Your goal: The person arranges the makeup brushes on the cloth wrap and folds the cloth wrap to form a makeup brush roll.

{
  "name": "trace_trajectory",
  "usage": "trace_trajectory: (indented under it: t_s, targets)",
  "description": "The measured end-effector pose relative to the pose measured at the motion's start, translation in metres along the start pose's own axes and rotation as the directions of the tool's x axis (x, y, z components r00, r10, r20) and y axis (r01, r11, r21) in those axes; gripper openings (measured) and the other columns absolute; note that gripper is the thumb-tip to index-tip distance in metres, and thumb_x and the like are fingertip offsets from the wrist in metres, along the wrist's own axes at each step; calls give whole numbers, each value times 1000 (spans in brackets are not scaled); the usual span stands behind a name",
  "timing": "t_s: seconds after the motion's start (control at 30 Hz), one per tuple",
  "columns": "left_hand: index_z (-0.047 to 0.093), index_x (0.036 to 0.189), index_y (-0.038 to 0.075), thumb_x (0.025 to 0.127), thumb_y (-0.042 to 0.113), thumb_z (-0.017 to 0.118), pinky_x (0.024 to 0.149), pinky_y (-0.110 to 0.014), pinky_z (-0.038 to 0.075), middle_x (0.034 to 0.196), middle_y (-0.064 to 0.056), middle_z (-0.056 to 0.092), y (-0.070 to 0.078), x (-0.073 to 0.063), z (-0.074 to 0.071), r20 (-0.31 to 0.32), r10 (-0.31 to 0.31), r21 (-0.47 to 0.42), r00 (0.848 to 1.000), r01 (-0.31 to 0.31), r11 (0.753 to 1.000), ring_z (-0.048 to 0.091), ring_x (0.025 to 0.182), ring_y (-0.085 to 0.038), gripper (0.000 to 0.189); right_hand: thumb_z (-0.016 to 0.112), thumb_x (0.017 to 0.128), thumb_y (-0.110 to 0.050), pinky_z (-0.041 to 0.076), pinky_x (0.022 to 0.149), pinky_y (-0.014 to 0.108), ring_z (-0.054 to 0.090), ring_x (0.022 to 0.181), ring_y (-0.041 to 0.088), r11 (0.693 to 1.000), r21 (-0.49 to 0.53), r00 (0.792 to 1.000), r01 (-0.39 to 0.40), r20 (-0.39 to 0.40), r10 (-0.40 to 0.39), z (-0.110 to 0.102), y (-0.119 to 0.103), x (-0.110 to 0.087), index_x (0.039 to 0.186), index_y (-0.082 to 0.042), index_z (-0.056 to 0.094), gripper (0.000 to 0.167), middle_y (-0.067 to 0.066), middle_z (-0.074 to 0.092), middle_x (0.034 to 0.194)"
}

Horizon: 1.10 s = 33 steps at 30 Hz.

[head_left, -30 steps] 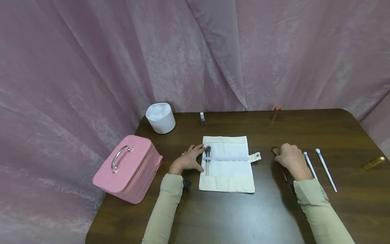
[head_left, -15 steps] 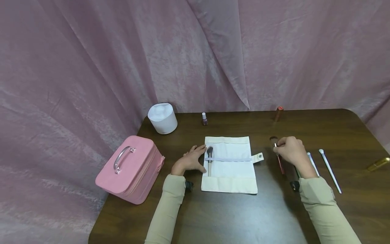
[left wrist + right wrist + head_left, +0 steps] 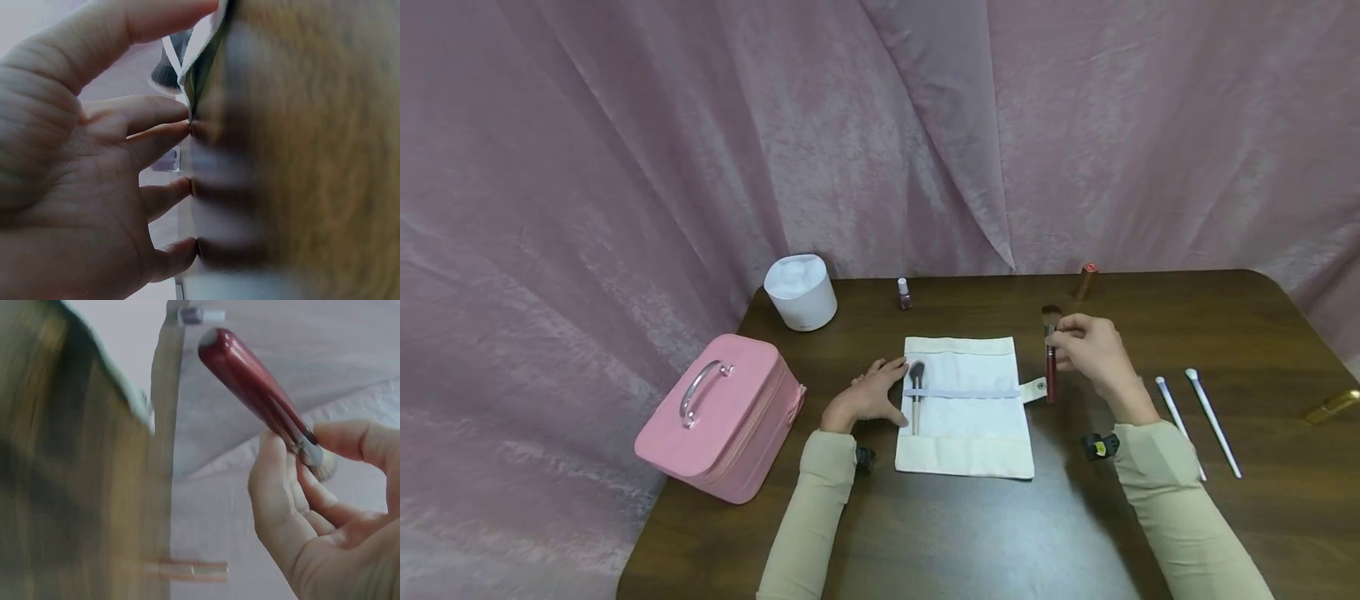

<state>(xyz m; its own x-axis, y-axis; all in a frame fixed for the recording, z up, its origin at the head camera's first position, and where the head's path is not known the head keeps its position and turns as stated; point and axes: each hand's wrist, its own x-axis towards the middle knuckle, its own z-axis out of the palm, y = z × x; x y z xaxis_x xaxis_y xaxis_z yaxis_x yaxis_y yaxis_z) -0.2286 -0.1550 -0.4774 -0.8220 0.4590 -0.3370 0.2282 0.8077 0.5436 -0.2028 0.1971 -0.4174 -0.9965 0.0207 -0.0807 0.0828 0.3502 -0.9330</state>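
Observation:
My right hand (image 3: 1097, 354) pinches a makeup brush (image 3: 1051, 367) with a dark red handle, bristles up, beside the snap tab of the brush roll. In the right wrist view the thumb and fingers grip this makeup brush (image 3: 256, 384) near its ferrule. The white fabric brush roll (image 3: 970, 417) lies spread open on the table. One dark-bristled brush (image 3: 916, 396) is tucked under its elastic band at the left. My left hand (image 3: 870, 394) rests spread along the roll's left edge, and in the left wrist view its fingertips (image 3: 181, 185) touch the tabletop.
Two thin white brushes (image 3: 1210, 421) lie right of my right arm. A gold tube (image 3: 1332, 406) is at the far right. Along the back stand a red-topped tube (image 3: 1086, 282), a small bottle (image 3: 904, 293) and a white round container (image 3: 801, 292). A pink case (image 3: 718, 417) sits left.
My right hand has picked the red-handled makeup brush up off the table and carried it left toward the brush roll, turning it upright. The left hand stays at the roll's edge.

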Motion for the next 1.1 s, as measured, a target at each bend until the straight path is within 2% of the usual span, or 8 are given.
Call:
trace_trajectory:
  t_s: [0.2, 0.4, 0.5, 0.63, 0.73, 0.87, 1.1]
  targets:
    - [33, 159, 10, 79, 18, 88, 115, -69, 10, 168, -1, 19, -1, -1, 1, -3, -11, 10, 1000, 11, 1000, 5, 154, -34, 98, 57, 100, -9, 59, 70, 31, 66, 72, 8, 972, 234, 1000, -19, -18, 24, 18, -3, 5, 128, 16, 47, 39, 4, 63, 96]
    - [35, 159, 10, 78, 19, 89, 114, -69, 11, 168, -2, 20, -2, -2, 3, -8, -24, 10, 1000, 24, 1000, 6, 154, -34, 97, 56, 99, -4, 59, 73, 30, 65, 71, 9, 936, 349, 997, -37, -55, 60, 43, -6, 15, 123, 13, 48, 30, 5, 62, 95]
    - [35, 158, 10, 78, 19, 89, 114, -69, 11, 167, -1, 20, -2, -2, 2, -13, -18, 13, 1000, 18, 1000, 6, 154, -34, 97, 57, 99, -4, 59, 76, 31, 64, 74, 10, 923, 381, 993, -47, -82, 85, 55, -7, 22, 120, 10, 49, 27, 5, 62, 98]
    - [35, 158, 9, 79, 18, 88, 114, -69, 11, 167, -1, 20, 0, -2, 1, -15, -8, 11, 1000, 8, 1000, 6, 154, -34, 96, 58, 100, -5, 59, 76, 29, 63, 77, 10, 902, 428, 985, -58, -120, 120, 70, -7, 30, 116, 5, 53, 20, 5, 61, 99]
    - [35, 158, 9, 79, 17, 88, 114, -69, 11, 168, -2, 20, 0, -3, 2, -10, -4, 8, 1000, 4, 1000, 5, 154, -34, 96, 58, 100, -5, 59, 75, 29, 64, 77, 11, 885, 460, 980, -69, -133, 145, 82, -6, 33, 113, 3, 55, 15, 9, 64, 103]
    - [34, 159, 9, 79, 17, 88, 114, -68, 11, 168, -1, 19, 0, -4, 3, -5, -4, 7, 1000, 4, 1000, 5, 154, -34, 97, 58, 101, -7, 59, 77, 31, 66, 76, 11, 875, 477, 980, -85, -119, 160, 98, -4, 35, 113, 4, 57, 16, 16, 65, 111]
    - [34, 158, 8, 78, 17, 88, 115, -68, 10, 167, -2, 20, -1, -3, 3, -17, 6, 3, 1000, -6, 1000, 5, 154, -34, 96, 59, 101, -8, 59, 72, 29, 68, 70, 11, 877, 471, 988, -98, -62, 144, 123, 2, 38, 110, 8, 56, 19, 11, 67, 100]
